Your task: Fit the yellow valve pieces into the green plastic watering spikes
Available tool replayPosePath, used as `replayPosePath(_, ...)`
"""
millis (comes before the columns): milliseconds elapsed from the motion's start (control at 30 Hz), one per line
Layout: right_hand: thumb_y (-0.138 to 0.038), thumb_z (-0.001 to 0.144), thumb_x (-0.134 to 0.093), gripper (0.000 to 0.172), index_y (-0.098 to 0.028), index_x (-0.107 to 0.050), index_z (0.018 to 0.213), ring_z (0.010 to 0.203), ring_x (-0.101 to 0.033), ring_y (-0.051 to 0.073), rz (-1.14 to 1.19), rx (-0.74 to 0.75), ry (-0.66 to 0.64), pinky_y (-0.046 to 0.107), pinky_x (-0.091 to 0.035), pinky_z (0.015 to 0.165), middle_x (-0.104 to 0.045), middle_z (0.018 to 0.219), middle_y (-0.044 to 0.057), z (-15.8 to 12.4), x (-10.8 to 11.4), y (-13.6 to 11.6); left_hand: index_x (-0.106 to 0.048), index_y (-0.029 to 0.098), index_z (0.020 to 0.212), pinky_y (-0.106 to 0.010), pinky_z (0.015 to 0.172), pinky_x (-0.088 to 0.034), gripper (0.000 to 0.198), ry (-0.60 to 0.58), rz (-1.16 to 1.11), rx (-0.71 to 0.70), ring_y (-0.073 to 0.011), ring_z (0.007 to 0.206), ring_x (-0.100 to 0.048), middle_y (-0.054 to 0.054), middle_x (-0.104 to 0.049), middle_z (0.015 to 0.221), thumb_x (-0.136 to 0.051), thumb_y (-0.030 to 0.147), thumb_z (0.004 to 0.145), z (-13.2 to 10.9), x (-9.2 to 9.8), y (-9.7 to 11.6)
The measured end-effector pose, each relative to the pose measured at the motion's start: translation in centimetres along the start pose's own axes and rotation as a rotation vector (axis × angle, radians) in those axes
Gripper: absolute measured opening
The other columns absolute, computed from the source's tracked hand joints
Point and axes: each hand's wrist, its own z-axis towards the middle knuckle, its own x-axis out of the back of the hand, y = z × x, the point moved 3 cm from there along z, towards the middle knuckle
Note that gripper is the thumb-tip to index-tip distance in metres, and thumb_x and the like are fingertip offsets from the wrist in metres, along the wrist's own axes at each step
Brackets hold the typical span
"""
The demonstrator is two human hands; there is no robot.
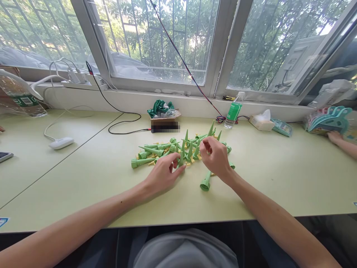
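A heap of green plastic cone spikes (pixel 156 150) with small yellow parts among them lies on the pale green table (pixel 279 175). My left hand (pixel 163 173) rests at the near edge of the heap, fingers curled around one upright green spike (pixel 181 158). My right hand (pixel 214 156) is over the right side of the heap, fingers pinched together on something I cannot make out. One green spike (pixel 206 182) lies alone by my right wrist, its wide end toward me.
A cardboard box (pixel 164 121) with a green bag stands behind the heap. A green-labelled water bottle (pixel 233 110), a tissue pack (pixel 260 121), cables and a white adapter (pixel 61 143) lie along the back and left. Another person's hand (pixel 334 137) is at the far right.
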Motion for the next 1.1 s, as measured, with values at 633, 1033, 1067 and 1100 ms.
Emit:
replayPosePath(633,-0.020,0.092,-0.049,0.013,-0.018,-0.057,0.082,0.055,-0.045,0.010,0.270,0.121,-0.288,0.023,-0.039,0.058,-0.053,0.065,-0.003,-1.1,-2.0,-0.8,-0.043,0.020,0.072,-0.025,0.054,-0.033,0.022,-0.032,0.016,-0.031,-0.0101,0.053,-0.043,0.003,-0.054,0.067,-0.056,0.027,0.088,0.1,-0.2,-0.2)
replayPosePath(1033,-0.024,0.095,-0.047,0.014,-0.019,-0.056,0.085,0.057,-0.048,0.011,0.323,0.035,-0.230,0.022,-0.040,0.056,-0.055,0.068,-0.002,-0.9,-1.7,-0.7,-0.053,0.019,0.081,-0.023,0.047,-0.029,0.024,0.027,-0.276,0.122,-0.0083,0.049,-0.038,0.004,-0.051,0.064,-0.057,0.039,0.092,0.2,0.2,-0.5)
replayPosePath(1067,-0.024,0.095,-0.047,0.014,-0.019,-0.056,0.085,0.058,-0.049,0.011,0.323,0.033,-0.230,0.022,-0.040,0.057,-0.056,0.068,-0.001,-0.9,-1.7,-0.7,-0.055,0.019,0.083,-0.023,0.047,-0.030,0.023,0.026,-0.304,0.121,-0.0082,0.050,-0.039,0.003,-0.053,0.067,-0.057,0.040,0.092,0.2,0.2,-0.6)
replayPosePath(1100,-0.024,0.095,-0.047,0.014,-0.019,-0.056,0.086,0.058,-0.049,0.011,0.323,0.031,-0.231,0.022,-0.040,0.057,-0.056,0.068,-0.001,-1.0,-1.7,-0.7,-0.056,0.018,0.086,-0.023,0.047,-0.031,0.023,0.026,-0.325,0.118,-0.0082,0.051,-0.039,0.003,-0.054,0.069,-0.058,0.040,0.092,0.3,0.1,-0.7)
